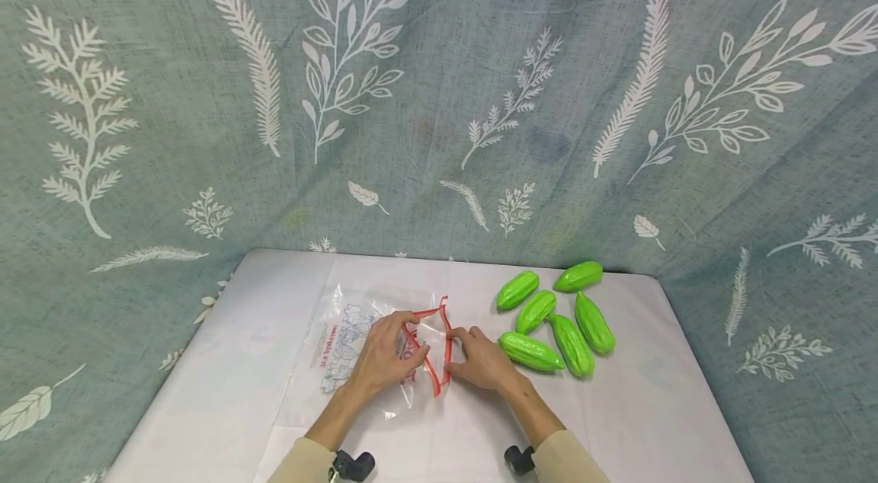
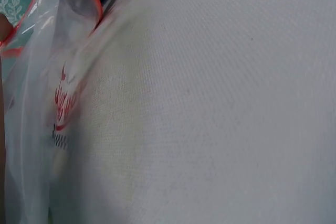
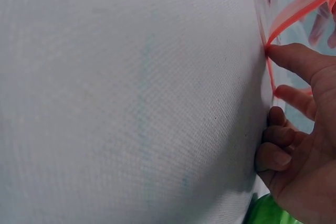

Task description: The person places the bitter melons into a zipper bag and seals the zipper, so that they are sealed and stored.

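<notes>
Background, head view: grey-green leaf-print curtain (image 1: pixel 439 125) behind a white table (image 1: pixel 638 407). Clear bag (image 1: pixel 350 338) lying on the table, left of six green gourds (image 1: pixel 571 347), with red rim (image 1: pixel 448 352) parted into a mouth at the right end. Step in hand, by judgement: spreading the mouth of the bag. Next move, by judgement: calls for a steady hold on the rim — no folding back. Left hand (image 1: pixel 382 357) laid over the bag, thumb and forefinger spread, holding the left side of the rim. Right hand (image 1: pixel 483 365) opposite, angled inward, gripping the right side.

Left wrist view: bag along the left edge; fingers only partly in frame — exact grip impossible to tell here.

Right wrist view: thumb and forefinger tips on the rim, set apart; other fingers curled; part of one gourd below.
</notes>
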`<state>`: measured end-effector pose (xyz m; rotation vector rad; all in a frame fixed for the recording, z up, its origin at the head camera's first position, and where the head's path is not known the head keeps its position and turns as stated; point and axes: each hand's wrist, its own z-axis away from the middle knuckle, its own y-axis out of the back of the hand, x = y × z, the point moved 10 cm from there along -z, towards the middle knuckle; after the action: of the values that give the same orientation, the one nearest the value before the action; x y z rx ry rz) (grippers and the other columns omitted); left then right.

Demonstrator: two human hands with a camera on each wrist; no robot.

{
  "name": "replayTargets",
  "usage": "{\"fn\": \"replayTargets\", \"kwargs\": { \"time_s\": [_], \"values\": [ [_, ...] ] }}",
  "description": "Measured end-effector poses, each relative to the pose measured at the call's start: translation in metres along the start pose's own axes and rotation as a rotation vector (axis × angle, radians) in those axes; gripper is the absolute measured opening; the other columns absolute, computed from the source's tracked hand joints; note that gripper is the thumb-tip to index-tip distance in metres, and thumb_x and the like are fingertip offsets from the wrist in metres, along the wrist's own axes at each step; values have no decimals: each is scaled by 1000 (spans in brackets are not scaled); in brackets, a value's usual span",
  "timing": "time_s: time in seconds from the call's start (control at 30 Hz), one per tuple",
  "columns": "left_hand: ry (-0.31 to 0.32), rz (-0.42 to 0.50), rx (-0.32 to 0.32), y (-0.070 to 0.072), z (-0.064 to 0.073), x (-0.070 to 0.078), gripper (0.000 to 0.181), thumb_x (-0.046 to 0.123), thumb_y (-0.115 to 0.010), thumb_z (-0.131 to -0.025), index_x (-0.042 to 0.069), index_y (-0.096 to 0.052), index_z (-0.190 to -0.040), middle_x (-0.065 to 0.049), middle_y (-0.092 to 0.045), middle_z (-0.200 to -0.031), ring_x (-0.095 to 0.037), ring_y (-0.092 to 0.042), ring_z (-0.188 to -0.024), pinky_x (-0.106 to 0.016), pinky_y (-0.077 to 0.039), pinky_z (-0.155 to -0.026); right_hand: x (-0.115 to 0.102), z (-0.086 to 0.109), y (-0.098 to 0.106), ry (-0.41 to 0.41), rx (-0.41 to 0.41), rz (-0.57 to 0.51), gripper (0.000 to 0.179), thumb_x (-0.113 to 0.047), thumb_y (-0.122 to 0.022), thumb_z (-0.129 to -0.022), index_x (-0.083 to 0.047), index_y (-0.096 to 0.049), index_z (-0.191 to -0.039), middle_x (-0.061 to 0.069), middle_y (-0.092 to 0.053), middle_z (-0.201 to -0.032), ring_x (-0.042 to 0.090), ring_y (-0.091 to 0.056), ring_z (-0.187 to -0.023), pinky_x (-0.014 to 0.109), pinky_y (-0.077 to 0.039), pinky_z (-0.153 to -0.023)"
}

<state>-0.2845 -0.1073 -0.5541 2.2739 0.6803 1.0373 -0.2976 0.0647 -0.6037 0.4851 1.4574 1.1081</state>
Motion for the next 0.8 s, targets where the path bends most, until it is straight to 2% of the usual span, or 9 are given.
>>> {"fn": "replayTargets", "kwargs": {
  "time_s": [0.33,0.6,0.8],
  "values": [
    [4,-15,-1,-3,0,1,54,37,-79,-81,18,-57,-127,7,-63,-121,-19,-60,-118,-49,-41,-106,0,0,0,37,4,-18,57,-43,-76,-85,-24,-56,-134,-2,-52,-93,12,-50,-72,28,-42,-57],
    [-43,-34,39,-2,-1,6,56,33,-81,-78,15,-58,-126,5,-64,-118,-20,-62,-114,-52,-44,-102,-1,1,2,58,10,-39,53,-40,-75,-85,-23,-55,-131,0,-52,-91,13,-49,-69,29,-41,-55],
    [-32,-34,30,-3,-2,4,57,34,-81,-78,17,-57,-127,6,-64,-118,-18,-62,-114,-51,-44,-103,0,1,2,48,5,-34,53,-41,-75,-86,-23,-55,-131,-1,-52,-93,13,-49,-71,29,-41,-56]
  ]
}}
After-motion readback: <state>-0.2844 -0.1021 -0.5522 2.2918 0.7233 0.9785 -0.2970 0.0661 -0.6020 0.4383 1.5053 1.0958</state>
